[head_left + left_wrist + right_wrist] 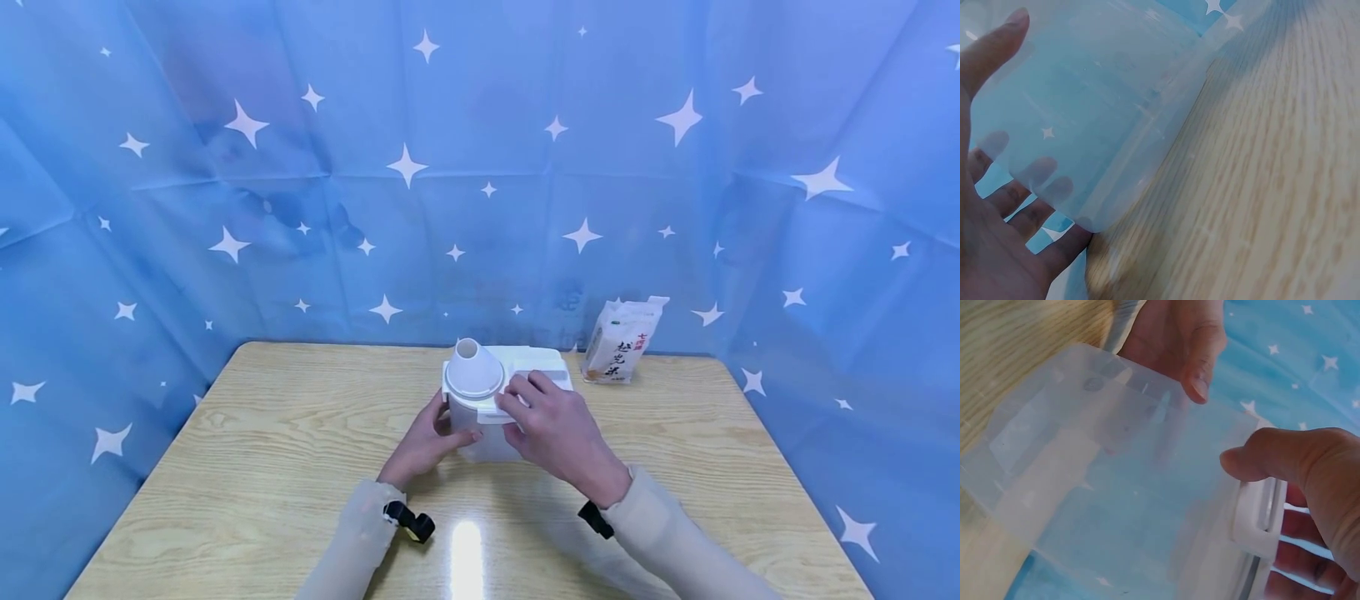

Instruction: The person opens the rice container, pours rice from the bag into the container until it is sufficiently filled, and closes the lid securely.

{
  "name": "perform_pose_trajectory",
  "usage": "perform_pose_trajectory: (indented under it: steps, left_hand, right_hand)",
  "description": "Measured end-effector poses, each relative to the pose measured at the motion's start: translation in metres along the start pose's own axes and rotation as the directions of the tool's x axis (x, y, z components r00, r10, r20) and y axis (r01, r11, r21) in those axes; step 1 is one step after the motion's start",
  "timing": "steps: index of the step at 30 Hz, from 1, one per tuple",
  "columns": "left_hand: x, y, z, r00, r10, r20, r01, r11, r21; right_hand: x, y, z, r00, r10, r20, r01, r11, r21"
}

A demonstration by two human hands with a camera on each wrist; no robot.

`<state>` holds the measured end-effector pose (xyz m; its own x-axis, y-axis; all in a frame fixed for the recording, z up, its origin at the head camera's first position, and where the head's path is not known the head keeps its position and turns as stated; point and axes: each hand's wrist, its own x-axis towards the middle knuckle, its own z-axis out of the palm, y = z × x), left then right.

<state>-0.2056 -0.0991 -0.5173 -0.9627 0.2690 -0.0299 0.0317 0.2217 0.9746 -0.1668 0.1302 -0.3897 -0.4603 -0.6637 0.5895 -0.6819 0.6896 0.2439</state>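
At the container's (491, 448) left side, I see the left hand (423, 446) wrapped on its wall, thumb in front and fingers behind. At its front right, the right hand (558, 429) clamps the edge of the white lid (517, 358), fingers over the top and thumb below. The container is on the table (300, 433), though I can't tell whether its base sits fully flat. I'd worry mostly about tipping: if the right hand pulls harder than the left hand steadies, the smooth wall could slip through those fingers. A lid that lets go suddenly could jolt the white cone (472, 371) on its left part. The bag (621, 342) is near the container's right side, so a sideways jerk might knock it. With 2 hands squeezing, a thin-looking wall may flex.
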Motion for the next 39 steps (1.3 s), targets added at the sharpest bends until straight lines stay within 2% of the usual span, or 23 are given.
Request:
perform_pose_trajectory:
  steps: [9,15,27,39]
  left_hand:
    - [0.001,-0.001,0.003,1.0,0.025,-0.01,-0.025,1.0,0.019]
    - [0.002,-0.001,0.004,1.0,0.02,-0.009,-0.02,0.999,0.034]
    - [0.001,0.001,0.002,0.998,0.055,-0.024,-0.055,0.998,0.009]
    - [0.002,-0.004,0.002,0.999,0.051,-0.018,-0.051,0.999,0.011]
  right_hand:
    - [0.004,-0.002,-0.003,0.998,-0.068,-0.002,0.068,0.996,-0.054]
    - [0.006,-0.005,-0.005,0.996,-0.087,0.037,0.091,0.988,-0.125]
    - [0.007,-0.01,-0.007,0.989,-0.122,0.088,0.137,0.972,-0.189]
    - [0.008,-0.012,-0.006,0.983,-0.159,0.095,0.177,0.958,-0.224]
